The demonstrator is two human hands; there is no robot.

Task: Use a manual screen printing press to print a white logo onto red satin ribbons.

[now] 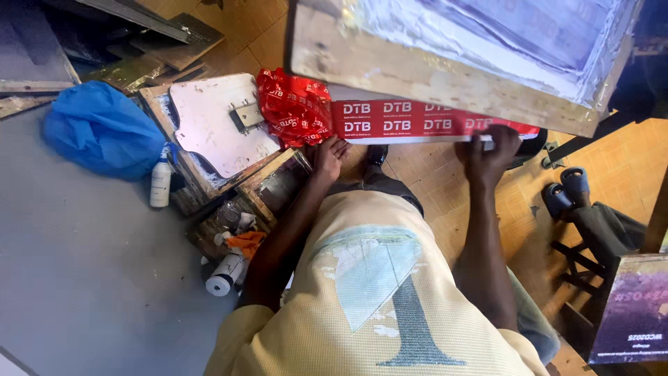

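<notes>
Red printed plastic strip (417, 124) is stretched flat under the raised wooden screen frame (431, 76), with a crumpled bunch of it (292, 104) on the left. Our left hand (328, 157) is spread, fingers pressing the strip's near edge; our right hand (490, 150) is curled, pinching that edge further right. Looks like we're lining it up, so next calls for holding it taut and square.

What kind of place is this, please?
Probably a small screen-printing workshop. A wooden printing frame is tilted above a red printed strip that both hands, left hand and right hand, touch. Spare wooden frames lie beside.
</notes>
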